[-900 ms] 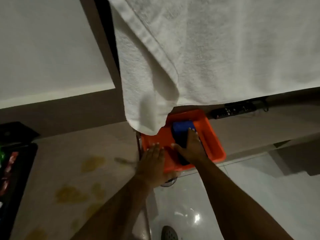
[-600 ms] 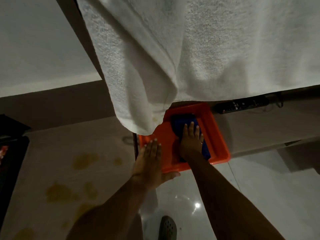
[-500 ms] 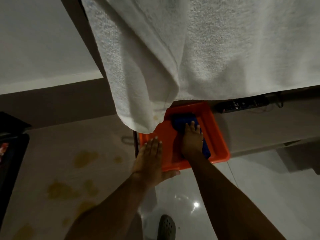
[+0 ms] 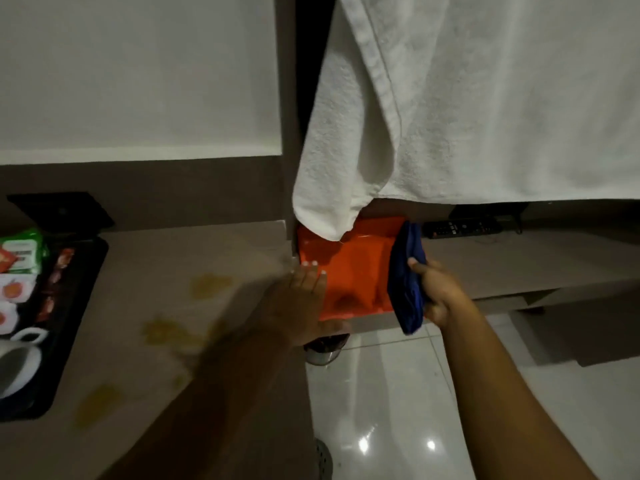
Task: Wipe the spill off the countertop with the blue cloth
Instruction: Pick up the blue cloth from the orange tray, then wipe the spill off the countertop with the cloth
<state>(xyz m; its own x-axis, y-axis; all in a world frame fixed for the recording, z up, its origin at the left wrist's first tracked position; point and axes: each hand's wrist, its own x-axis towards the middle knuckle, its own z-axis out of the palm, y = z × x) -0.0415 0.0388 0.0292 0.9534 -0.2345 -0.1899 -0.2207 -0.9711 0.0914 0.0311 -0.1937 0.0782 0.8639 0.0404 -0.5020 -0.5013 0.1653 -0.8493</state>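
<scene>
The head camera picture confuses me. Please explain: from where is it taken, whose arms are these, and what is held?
There is no robot. A person wears the camera on the head, looking down at their own arms. The right hand grips a blue cloth, lifted beside an orange tray. The left hand, blurred, lies flat at the tray's edge, holding nothing. Yellowish spill patches mark the countertop. A white towel hangs above; a black tray sits far left.
</scene>
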